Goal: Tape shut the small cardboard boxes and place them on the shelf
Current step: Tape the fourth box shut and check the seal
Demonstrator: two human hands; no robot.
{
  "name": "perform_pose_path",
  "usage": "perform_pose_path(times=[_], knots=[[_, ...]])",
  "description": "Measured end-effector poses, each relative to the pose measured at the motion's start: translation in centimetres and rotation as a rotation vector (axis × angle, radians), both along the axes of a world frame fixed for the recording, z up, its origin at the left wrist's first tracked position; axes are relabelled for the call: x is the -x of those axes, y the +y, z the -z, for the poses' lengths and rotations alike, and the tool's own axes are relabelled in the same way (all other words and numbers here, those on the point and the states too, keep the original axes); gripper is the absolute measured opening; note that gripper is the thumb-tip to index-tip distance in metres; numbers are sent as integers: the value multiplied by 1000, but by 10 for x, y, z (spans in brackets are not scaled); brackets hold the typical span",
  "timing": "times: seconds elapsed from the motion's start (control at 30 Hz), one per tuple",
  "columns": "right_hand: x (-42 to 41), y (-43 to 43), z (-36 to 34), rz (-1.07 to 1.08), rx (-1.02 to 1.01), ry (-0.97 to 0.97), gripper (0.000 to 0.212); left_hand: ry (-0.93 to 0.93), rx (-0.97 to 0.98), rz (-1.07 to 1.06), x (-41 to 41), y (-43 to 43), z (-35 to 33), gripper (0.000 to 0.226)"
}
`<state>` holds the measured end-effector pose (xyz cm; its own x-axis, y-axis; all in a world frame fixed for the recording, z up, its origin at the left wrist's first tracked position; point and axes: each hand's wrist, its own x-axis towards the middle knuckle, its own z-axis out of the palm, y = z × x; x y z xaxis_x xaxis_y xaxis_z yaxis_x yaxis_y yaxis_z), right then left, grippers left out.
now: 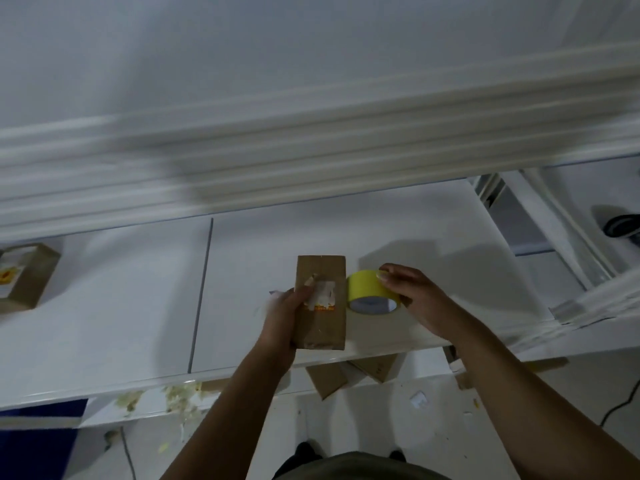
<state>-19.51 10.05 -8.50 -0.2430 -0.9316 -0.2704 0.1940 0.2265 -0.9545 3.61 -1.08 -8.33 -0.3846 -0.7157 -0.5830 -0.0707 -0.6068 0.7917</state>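
A small brown cardboard box (325, 327) with a torn white label lies on the white shelf board (138, 306). My left hand (282, 317) grips its left side, thumb over the top face. Just to its right a roll of yellow tape (369, 291) stands on edge on the board, touching the box. My right hand (412, 296) holds the roll from the right, thumb and fingers on its top rim. A second small cardboard box (26, 277) with a label sits at the far left of the same board.
A blurred white upper shelf edge (311, 161) runs across above the board. Several flat cardboard pieces (349, 374) lie on the floor under the board's front edge. White frame rails (568, 244) stand at the right, a black cable (620, 407) beyond them.
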Motion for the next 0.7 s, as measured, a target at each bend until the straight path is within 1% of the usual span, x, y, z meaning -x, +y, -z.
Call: perform_pose_path(times=[0.03,0.1,0.13,0.17,0.2,0.27,0.3,0.37,0.43,0.53,0.6,0.63,0.67,0.7], knots=[[-1,-2,-2,-28,9,-23,68,26,-27,16,-8,-3,-4,45],[-7,-10,-8,-72,60,22,65,53,-55,50,-23,-9,-9,46],[-11,-17,-13,-126,88,100,62,73,-60,54,-31,-12,-11,45],[-15,-24,-17,-173,83,234,63,101,-58,39,-40,-16,-12,44],[-18,-32,-22,-201,20,446,64,125,-39,15,-50,-21,-12,43],[-23,-51,-30,-189,-198,925,69,141,34,-16,-67,-31,-9,49],[-27,-59,-33,-188,-281,1060,69,133,59,-16,-73,-35,-8,52],[-36,-76,-35,-221,-301,1129,68,81,77,-34,-81,-48,-4,53],[-39,-92,-37,-226,-280,1090,64,-3,104,-40,-87,-64,-4,51],[-39,-111,-29,-286,-356,1016,47,-142,196,-12,-90,-89,-5,51],[-42,-122,-18,-320,-382,1090,39,-227,246,-32,-89,-102,-4,44],[-46,-127,-13,-320,-378,1152,39,-250,261,-54,-89,-108,-2,42],[-52,-132,-8,-311,-364,1223,42,-270,274,-82,-89,-112,2,45],[-59,-137,-4,-292,-338,1299,48,-294,281,-116,-88,-116,6,54]])
